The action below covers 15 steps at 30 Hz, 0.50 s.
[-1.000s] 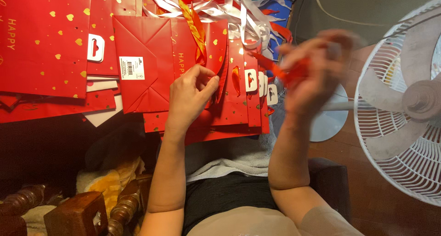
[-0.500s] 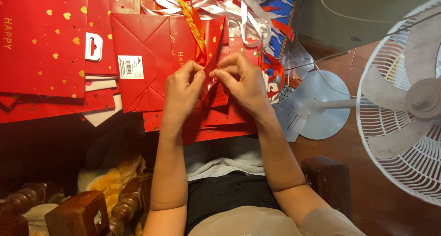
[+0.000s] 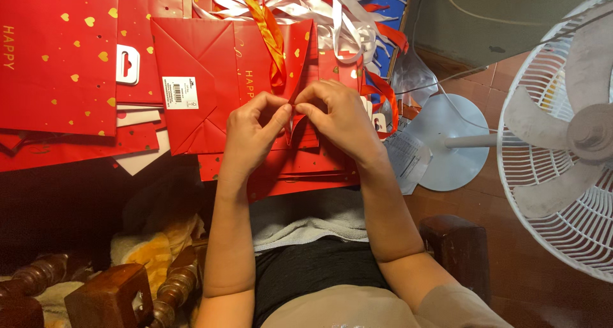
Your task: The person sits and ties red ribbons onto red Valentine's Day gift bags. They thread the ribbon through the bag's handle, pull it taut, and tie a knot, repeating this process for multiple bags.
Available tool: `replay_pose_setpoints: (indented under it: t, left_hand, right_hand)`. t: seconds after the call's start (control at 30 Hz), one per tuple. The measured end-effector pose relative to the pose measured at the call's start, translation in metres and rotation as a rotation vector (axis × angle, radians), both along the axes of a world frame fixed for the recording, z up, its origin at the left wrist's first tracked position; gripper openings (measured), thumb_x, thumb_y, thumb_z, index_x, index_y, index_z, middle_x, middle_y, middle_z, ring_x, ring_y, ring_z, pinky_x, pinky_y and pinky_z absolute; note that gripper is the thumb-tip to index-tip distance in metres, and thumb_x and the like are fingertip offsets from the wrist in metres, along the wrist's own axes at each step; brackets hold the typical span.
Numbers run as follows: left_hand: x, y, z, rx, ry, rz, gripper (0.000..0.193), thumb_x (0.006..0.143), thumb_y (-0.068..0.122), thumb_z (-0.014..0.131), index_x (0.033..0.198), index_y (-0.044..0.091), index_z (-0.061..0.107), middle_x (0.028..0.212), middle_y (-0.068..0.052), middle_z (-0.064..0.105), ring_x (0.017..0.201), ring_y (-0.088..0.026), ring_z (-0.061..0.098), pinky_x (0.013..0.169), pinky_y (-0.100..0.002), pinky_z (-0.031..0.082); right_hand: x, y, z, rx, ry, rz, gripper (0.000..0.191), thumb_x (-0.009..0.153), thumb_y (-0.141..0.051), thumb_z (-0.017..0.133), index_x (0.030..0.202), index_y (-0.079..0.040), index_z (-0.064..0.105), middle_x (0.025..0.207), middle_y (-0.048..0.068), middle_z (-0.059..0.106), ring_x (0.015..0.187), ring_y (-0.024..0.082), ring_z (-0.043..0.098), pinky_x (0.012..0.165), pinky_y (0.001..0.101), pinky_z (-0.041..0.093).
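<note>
Both hands meet at frame centre, just above the lap: left hand and right hand each w/ thumb and forefinger pinched together on the upper edge of a flat red gift bag, fingertips nearly touching each other. The bag lies right under the grip and runs up and to the left from it, long axis roughly left-right across the frame; neither hand is nearer, both are on it. An orange ribbon hangs down from top centre toward the pinch. Labels: white rectangular barcode sticker on the bag's left part, left of the left hand; white hang tab further left. More red bags w/ gold hearts fill upper left. White and red ribbons piled at top centre. White fan at right edge.
</note>
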<state>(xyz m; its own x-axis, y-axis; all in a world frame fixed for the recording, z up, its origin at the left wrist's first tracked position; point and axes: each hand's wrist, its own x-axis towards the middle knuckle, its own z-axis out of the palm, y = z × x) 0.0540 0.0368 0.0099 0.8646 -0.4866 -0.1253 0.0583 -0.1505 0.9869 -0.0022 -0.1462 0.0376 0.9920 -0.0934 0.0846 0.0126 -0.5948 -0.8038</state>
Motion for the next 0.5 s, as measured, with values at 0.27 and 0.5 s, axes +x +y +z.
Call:
replay_pose_setpoints:
  t: [0.27, 0.5]
  left_hand:
    - [-0.0024, -0.0012, 0.0032, -0.069, 0.003, 0.016, 0.02, 0.103, 0.023, 0.066, 0.107, 0.006, 0.076, 0.085, 0.003, 0.073, 0.078, -0.004, 0.068, 0.068, -0.022, 0.059]
    - [-0.0091, -0.0072, -0.0068, 0.059, -0.219, 0.132, 0.018, 0.104, 0.021, 0.062, 0.107, 0.003, 0.067, 0.085, -0.006, 0.077, 0.073, -0.011, 0.074, 0.066, -0.026, 0.058]
  right_hand:
    - [-0.0006, 0.0, -0.0012, 0.067, 0.057, -0.046, 0.013, 0.09, -0.012, 0.074, 0.096, -0.003, 0.067, 0.084, 0.007, 0.069, 0.074, 0.016, 0.066, 0.065, 0.0313, 0.05]
    - [-0.0014, 0.0007, -0.0027, 0.176, 0.094, -0.059, 0.015, 0.089, -0.01, 0.073, 0.099, -0.002, 0.066, 0.085, 0.004, 0.073, 0.074, 0.012, 0.068, 0.067, 0.0283, 0.053]
